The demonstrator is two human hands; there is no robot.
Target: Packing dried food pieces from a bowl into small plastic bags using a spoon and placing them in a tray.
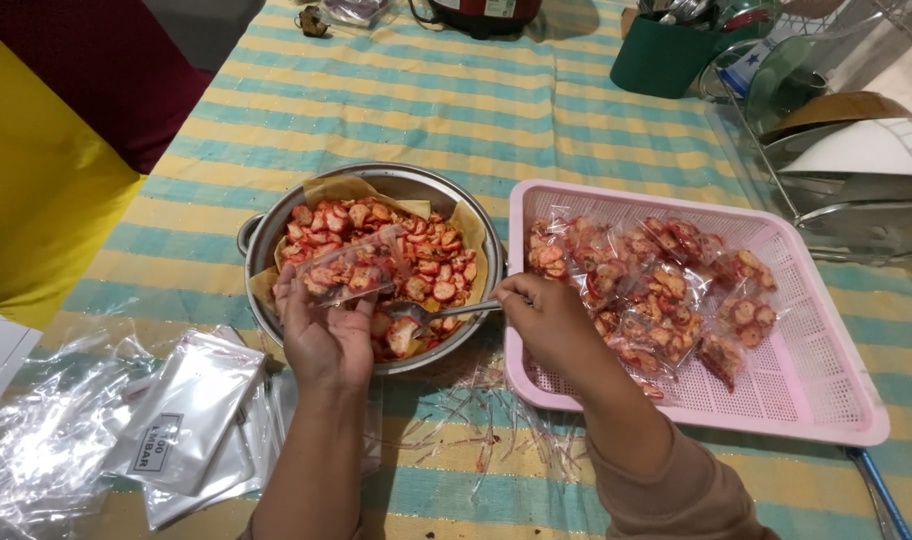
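My left hand holds a small clear plastic bag partly filled with red snack chips, over the near rim of a metal bowl. The bowl is lined with brown paper and full of red chips. My right hand grips a metal spoon whose head lies among the chips at the bowl's near side. Right of the bowl stands a pink plastic basket holding several filled clear bags of chips.
A stack of empty clear bags lies at the near left on the striped cloth. Torn plastic strips lie below the bowl. A green container and a dish rack stand at the far right. A blue handle lies near right.
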